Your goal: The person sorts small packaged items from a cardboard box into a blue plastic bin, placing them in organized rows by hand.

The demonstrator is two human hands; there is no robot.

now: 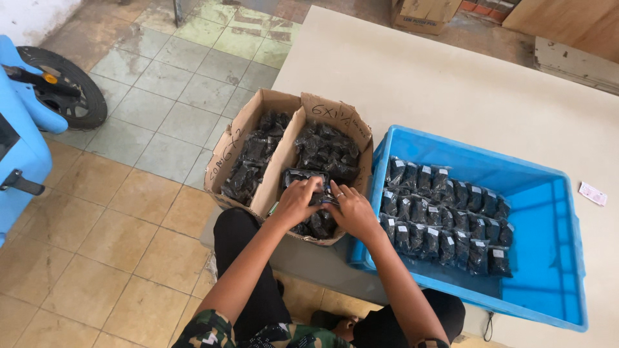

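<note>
My left hand (298, 201) and my right hand (351, 209) meet over the near end of a cardboard box (348, 120), both closed on a small clear bag of black parts (303, 176). That box is full of such bags (325, 151). A second cardboard box (240, 129) stands against its left side with more dark bags (255, 161). To the right, a blue plastic crate (548, 212) holds several neat rows of the same bags (445, 212) with white labels.
The boxes and the crate rest on a beige table (451, 84). A small slip of paper (592, 193) lies at its right edge. On the tiled floor to the left stands a blue scooter (22, 122) with a black wheel (71, 87).
</note>
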